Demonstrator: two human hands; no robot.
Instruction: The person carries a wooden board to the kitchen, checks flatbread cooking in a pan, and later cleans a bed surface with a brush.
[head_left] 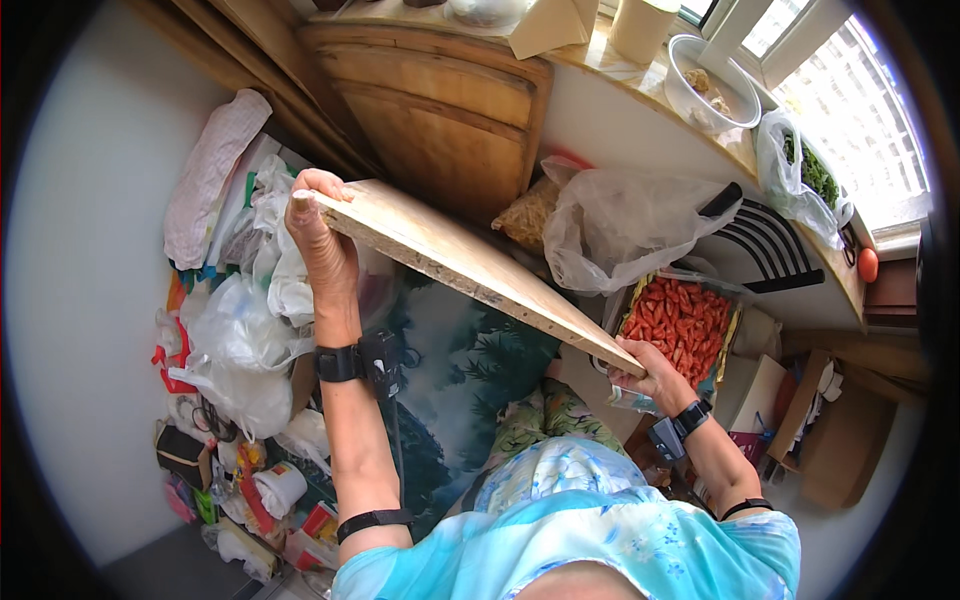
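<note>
I hold a long, thick wooden board (pixel 470 268) on edge, tilted down from upper left to lower right. My left hand (pixel 322 240) grips its upper left end. My right hand (pixel 650 378) grips its lower right corner. Both wrists wear black bands with small devices. Just beyond the right hand sits a tray of red-orange pieces (pixel 680 320) wrapped in clear plastic. A second, larger wooden board (pixel 440 110) leans against the wall behind.
A heap of white plastic bags (pixel 240 330) and packets fills the left floor. A clear bag (pixel 620 230) and a black rack (pixel 765 240) lie right. On the sill stand a white bowl (pixel 700 80) and a bag of greens (pixel 810 170). Cardboard boxes (pixel 810 420) sit lower right.
</note>
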